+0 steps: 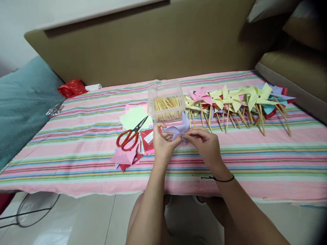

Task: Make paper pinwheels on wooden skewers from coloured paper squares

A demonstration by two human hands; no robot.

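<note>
A light purple paper pinwheel (182, 126) is held up between my two hands, its blades partly folded in. My left hand (163, 141) pinches it from the left, thumb near the centre. From the right, the fingertips of my right hand (204, 141) press on its middle; whether they also hold a pin is too small to tell. Just behind stands a clear plastic box (166, 86) with many short wooden sticks (167, 103). Left of my hands, orange-handled scissors (131, 134) lie on coloured paper squares (133, 117) and cut pink paper (125, 154).
Finished pinwheels (231, 97) on sticks lie in a heap at the right. A small white card or box (149, 137) sits on red paper. A red plastic bag (73, 89) and a white roll (93, 87) are at the back left of the striped cloth (84, 153).
</note>
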